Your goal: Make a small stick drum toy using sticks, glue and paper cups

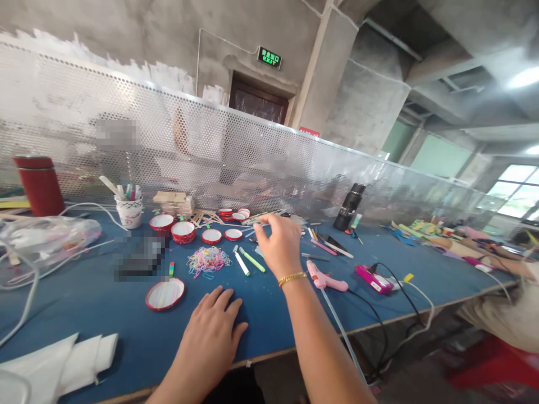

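On the table (105, 314), the left hand (209, 336) lies flat near the front edge, with a round lid (164, 294) just to its left and a heap of rubber bands (208, 261) behind it. The right hand (278, 245) reaches farther back, above two markers (248, 261) that lie right of the bands, while a glue gun (325, 276) rests to its right. Behind the bands stand several shallow round tins (183, 230); a paper cup (129, 212) holding pens stands left of them, and a perforated screen (210, 151) runs along the table's far edge.
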`<action>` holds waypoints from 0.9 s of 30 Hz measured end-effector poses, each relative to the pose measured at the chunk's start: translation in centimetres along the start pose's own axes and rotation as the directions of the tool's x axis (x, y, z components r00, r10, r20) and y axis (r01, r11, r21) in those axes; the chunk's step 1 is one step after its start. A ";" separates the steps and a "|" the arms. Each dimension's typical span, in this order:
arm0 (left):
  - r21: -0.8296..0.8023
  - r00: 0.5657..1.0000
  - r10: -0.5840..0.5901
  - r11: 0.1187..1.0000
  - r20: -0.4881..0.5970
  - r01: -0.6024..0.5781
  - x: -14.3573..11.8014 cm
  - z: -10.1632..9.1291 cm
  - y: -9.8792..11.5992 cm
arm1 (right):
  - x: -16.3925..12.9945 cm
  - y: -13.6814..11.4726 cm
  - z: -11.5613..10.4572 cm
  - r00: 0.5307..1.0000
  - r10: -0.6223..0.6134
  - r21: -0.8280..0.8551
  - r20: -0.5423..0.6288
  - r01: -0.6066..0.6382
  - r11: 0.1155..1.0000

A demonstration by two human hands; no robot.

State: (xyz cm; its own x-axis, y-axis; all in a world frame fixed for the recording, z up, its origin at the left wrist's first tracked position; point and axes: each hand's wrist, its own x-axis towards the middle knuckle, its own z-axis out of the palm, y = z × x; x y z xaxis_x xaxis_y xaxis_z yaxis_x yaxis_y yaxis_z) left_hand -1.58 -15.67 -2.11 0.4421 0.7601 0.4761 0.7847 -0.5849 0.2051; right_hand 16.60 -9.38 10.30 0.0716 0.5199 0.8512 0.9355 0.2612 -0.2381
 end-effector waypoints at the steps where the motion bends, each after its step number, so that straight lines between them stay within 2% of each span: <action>1: 0.002 1.000 0.001 1.000 0.006 -0.001 0.0 0.0 0.1 | 1.4 0.7 0.5 1.000 0.022 -0.038 0.017 -0.021 0.999; 3: 0.004 1.000 -0.004 1.000 0.017 0.004 0.1 -0.2 0.2 | 4.0 2.4 1.7 0.992 0.096 -0.127 0.080 -0.086 0.988; 6: -0.001 1.000 -0.010 1.000 0.028 0.010 0.1 -0.3 0.3 | 7.0 5.4 4.1 0.941 0.178 -0.264 0.287 -0.101 0.959; 8: -0.010 1.000 -0.005 1.000 0.026 0.005 0.1 -0.1 0.2 | 8.2 7.5 5.7 0.875 0.212 -0.347 0.435 -0.054 0.936; 10: -0.016 1.000 0.006 1.000 0.018 -0.005 -0.1 0.2 0.1 | 8.7 9.6 7.0 0.782 0.266 -0.428 0.564 0.002 0.904; 12: -0.017 1.000 0.016 1.000 0.003 -0.016 -0.2 0.7 0.0 | 8.7 11.5 8.2 0.695 0.300 -0.472 0.653 0.064 0.879; 13: -0.018 1.000 0.021 1.000 -0.007 -0.021 -0.3 1.1 -0.1 | 8.6 12.3 8.7 0.677 0.302 -0.473 0.672 0.078 0.878; 15: -0.024 0.999 0.035 0.999 -0.024 -0.036 -0.5 1.7 -0.4 | 8.4 13.4 9.8 0.658 0.292 -0.466 0.694 0.101 0.879; 18: -0.043 0.998 0.055 0.997 -0.030 -0.057 -0.7 2.7 -0.9 | 8.3 13.9 11.8 0.658 0.249 -0.442 0.711 0.143 0.885; 23: -0.058 0.998 0.070 0.996 -0.007 -0.070 -0.8 3.9 -1.8 | 8.7 12.0 16.9 0.659 0.150 -0.389 0.737 0.232 0.892; 27: -0.041 0.995 0.092 0.995 0.025 -0.091 -0.8 4.9 -2.3 | 9.0 10.2 20.8 0.614 0.100 -0.340 0.783 0.288 0.895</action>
State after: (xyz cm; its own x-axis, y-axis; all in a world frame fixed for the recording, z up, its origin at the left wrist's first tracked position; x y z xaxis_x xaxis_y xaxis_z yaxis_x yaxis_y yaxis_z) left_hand -1.60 -13.53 -7.10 0.5230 0.7102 0.4712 0.7231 -0.6624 0.1958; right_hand 19.57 14.92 5.82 -0.1335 0.9821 0.1329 0.9758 0.1068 0.1910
